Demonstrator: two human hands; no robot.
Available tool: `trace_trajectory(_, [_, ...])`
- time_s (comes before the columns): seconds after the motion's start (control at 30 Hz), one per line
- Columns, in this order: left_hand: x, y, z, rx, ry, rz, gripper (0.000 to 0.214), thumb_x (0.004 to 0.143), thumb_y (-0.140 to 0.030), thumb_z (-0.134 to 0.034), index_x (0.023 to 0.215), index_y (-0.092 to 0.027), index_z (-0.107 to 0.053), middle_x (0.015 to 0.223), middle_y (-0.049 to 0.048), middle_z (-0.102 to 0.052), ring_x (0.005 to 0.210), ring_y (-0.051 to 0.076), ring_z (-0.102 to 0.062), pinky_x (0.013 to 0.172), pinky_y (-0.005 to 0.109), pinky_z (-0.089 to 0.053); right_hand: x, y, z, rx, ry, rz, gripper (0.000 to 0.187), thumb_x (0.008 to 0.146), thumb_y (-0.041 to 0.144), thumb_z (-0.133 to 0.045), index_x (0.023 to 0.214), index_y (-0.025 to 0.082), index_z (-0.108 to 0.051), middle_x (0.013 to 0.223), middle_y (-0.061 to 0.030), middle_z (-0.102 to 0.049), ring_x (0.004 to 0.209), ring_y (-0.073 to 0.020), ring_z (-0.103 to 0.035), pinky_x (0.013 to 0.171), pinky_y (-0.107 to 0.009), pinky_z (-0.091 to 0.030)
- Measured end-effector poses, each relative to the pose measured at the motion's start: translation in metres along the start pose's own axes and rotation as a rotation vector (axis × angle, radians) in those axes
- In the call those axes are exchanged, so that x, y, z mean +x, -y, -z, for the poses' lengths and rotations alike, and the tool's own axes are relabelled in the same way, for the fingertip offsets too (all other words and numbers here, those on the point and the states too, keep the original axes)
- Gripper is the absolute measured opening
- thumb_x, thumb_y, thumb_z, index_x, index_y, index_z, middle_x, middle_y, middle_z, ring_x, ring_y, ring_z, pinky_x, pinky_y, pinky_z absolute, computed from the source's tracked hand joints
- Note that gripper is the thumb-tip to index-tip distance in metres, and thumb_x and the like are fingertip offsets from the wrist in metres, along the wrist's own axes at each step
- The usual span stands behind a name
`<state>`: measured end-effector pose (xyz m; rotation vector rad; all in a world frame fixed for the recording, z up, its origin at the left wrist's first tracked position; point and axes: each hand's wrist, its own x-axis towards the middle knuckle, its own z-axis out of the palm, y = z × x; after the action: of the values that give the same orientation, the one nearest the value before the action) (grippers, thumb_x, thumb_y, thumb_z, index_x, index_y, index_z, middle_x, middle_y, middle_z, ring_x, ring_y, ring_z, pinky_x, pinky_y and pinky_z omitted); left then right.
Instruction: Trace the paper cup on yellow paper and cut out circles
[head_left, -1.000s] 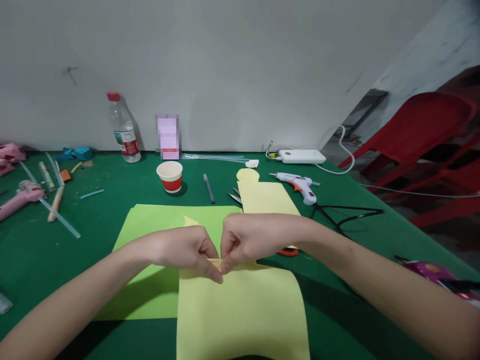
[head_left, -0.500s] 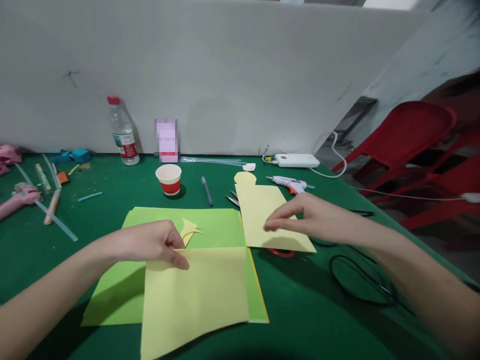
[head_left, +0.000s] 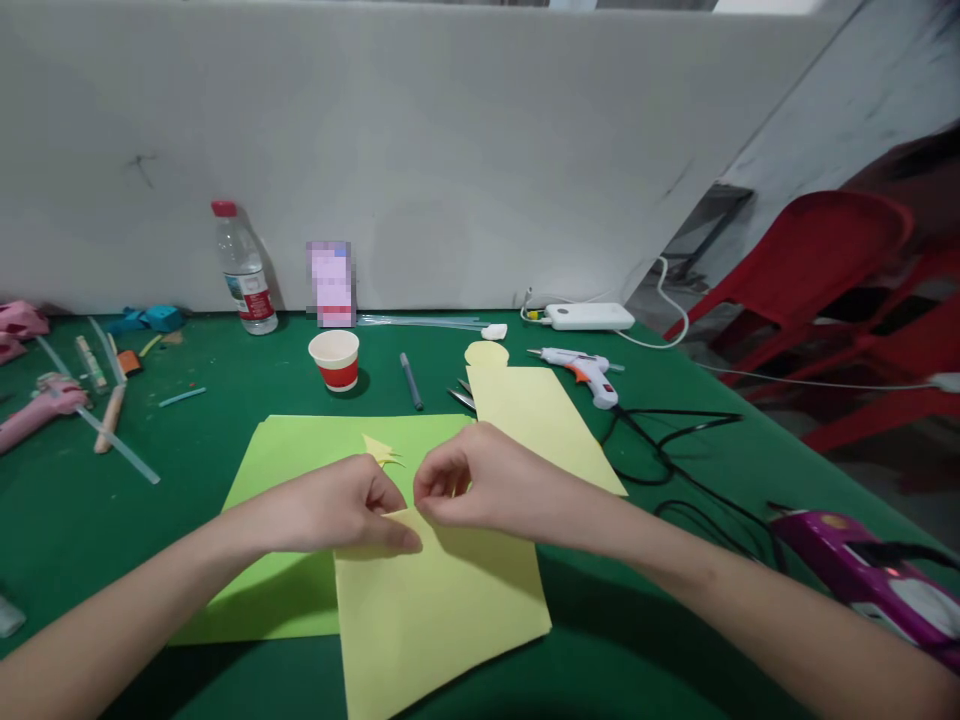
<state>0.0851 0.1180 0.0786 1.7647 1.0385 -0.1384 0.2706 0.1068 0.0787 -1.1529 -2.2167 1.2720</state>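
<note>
A pale yellow sheet of paper (head_left: 450,610) hangs in front of me, its top edge pinched between the thumb and fingers of my left hand (head_left: 352,510). My right hand (head_left: 480,475) is closed at the same edge, thumb and forefinger meeting on the paper just beside the left. Beneath lies green paper (head_left: 292,450), partly covered by the sheet and my hands. Small yellow scraps (head_left: 379,447) rest on the green paper behind my hands. Another yellow sheet (head_left: 547,420) lies to the right, partly over scissors (head_left: 463,397).
Behind stand a paper cup (head_left: 335,362), a water bottle (head_left: 246,280) and an upright phone (head_left: 331,285). A pen (head_left: 411,381) lies mid-table. On the right are a glue gun (head_left: 585,370), black cable (head_left: 667,440) and a purple device (head_left: 862,570). A pink glue gun (head_left: 45,410) lies left.
My right hand has come left from above the other yellow sheet and now pinches the held sheet's top edge. My left hand and the sheet have shifted right.
</note>
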Motion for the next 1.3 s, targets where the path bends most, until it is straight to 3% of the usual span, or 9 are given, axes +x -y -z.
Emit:
trace_trajectory(0.17, [-0.009, -0.003, 0.002, -0.018, -0.009, -0.012, 0.045, 0.074, -0.042, -0.057, 0.05, -0.018, -0.027, 0.047, -0.0069, -0.02, 0.042, 0.007, -0.017, 0.041, 0.027, -0.011, -0.005, 0.0, 0.007, -0.031, -0.001, -0.053, 0.011, 0.062, 0.012, -0.049, 0.056, 0.015, -0.058, 0.054, 0.0031, -0.054, 0.052, -0.008, -0.046, 0.049, -0.018, -0.036])
trace_trajectory(0.37, [-0.027, 0.009, 0.012, 0.023, -0.014, 0.012, 0.045, 0.077, -0.041, -0.055, 0.05, -0.018, -0.027, 0.048, -0.0063, -0.019, 0.042, 0.007, -0.016, 0.041, 0.028, -0.01, -0.019, -0.021, 0.035, -0.176, -0.101, -0.15, 0.012, 0.064, 0.013, -0.05, 0.056, 0.014, -0.058, 0.052, 0.0004, -0.055, 0.049, -0.0108, -0.047, 0.047, -0.022, -0.035])
trace_trajectory(0.5, [-0.024, 0.009, 0.012, 0.035, 0.021, 0.01, 0.044, 0.078, -0.041, -0.053, 0.05, -0.018, -0.03, 0.048, -0.0061, -0.021, 0.042, 0.007, -0.016, 0.041, 0.028, -0.01, -0.023, -0.022, 0.043, -0.221, -0.226, -0.13, 0.015, 0.075, 0.023, -0.052, 0.072, 0.014, -0.064, 0.075, -0.0059, -0.066, 0.07, -0.0173, -0.058, 0.064, -0.026, -0.042])
trace_trajectory(0.6, [-0.016, 0.003, 0.01, 0.04, 0.021, 0.004, 0.043, 0.077, -0.041, -0.055, 0.05, -0.018, -0.031, 0.047, -0.0064, -0.021, 0.041, 0.007, -0.016, 0.04, 0.027, -0.01, -0.024, -0.012, 0.034, -0.138, -0.101, -0.003, 0.024, 0.081, 0.032, -0.051, 0.092, 0.017, -0.065, 0.091, -0.0042, -0.067, 0.082, -0.0156, -0.058, 0.07, -0.023, -0.043])
trace_trajectory(0.7, [-0.01, -0.002, 0.007, 0.059, 0.004, -0.051, 0.035, 0.077, -0.039, -0.054, 0.052, -0.017, -0.044, 0.047, -0.0065, -0.028, 0.042, 0.007, -0.021, 0.04, 0.025, -0.013, -0.022, -0.006, 0.022, -0.209, 0.078, 0.064, 0.024, 0.083, 0.029, -0.05, 0.078, 0.014, -0.068, 0.063, 0.0, -0.061, 0.055, -0.0092, -0.049, 0.05, -0.02, -0.033])
trace_trajectory(0.77, [-0.007, -0.004, 0.005, 0.099, -0.085, -0.098, 0.02, 0.078, -0.036, -0.055, 0.072, -0.018, -0.062, 0.058, -0.0045, -0.05, 0.049, 0.008, -0.039, 0.043, 0.021, -0.024, -0.02, -0.006, 0.016, -0.301, 0.094, 0.088, 0.028, 0.085, 0.023, -0.046, 0.069, 0.013, -0.067, 0.052, 0.0027, -0.051, 0.046, -0.0062, -0.037, 0.045, -0.02, -0.026])
trace_trajectory(0.87, [-0.002, -0.007, 0.0, 0.165, -0.243, -0.189, 0.025, 0.081, -0.034, -0.051, 0.099, -0.022, -0.065, 0.089, -0.0011, -0.067, 0.073, 0.013, -0.056, 0.06, 0.019, -0.037, -0.016, -0.006, 0.011, -0.362, 0.064, 0.094, 0.026, 0.084, 0.019, -0.045, 0.068, 0.013, -0.066, 0.05, 0.0042, -0.045, 0.045, -0.0053, -0.032, 0.045, -0.02, -0.024])
trace_trajectory(1.13, [-0.007, 0.001, 0.002, 0.284, -0.305, -0.229, 0.029, 0.083, -0.032, -0.047, 0.079, -0.017, -0.071, 0.07, -0.0007, -0.069, 0.055, 0.01, -0.054, 0.05, 0.019, -0.035, -0.02, -0.011, 0.026, -0.282, 0.085, 0.106, 0.027, 0.084, 0.02, -0.048, 0.062, 0.012, -0.063, 0.049, 0.0052, -0.035, 0.045, -0.0054, -0.024, 0.043, -0.02, -0.021])
trace_trajectory(1.3, [-0.018, 0.025, 0.024, 0.221, -0.316, -0.162, 0.021, 0.076, -0.031, -0.055, 0.075, -0.017, -0.072, 0.068, 0.0012, -0.069, 0.056, 0.012, -0.059, 0.051, 0.018, -0.04, -0.036, -0.031, 0.046, -0.245, 0.082, 0.007, 0.029, 0.083, 0.027, -0.048, 0.067, 0.012, -0.068, 0.053, 0.0016, -0.049, 0.047, -0.0078, -0.035, 0.046, -0.021, -0.027])
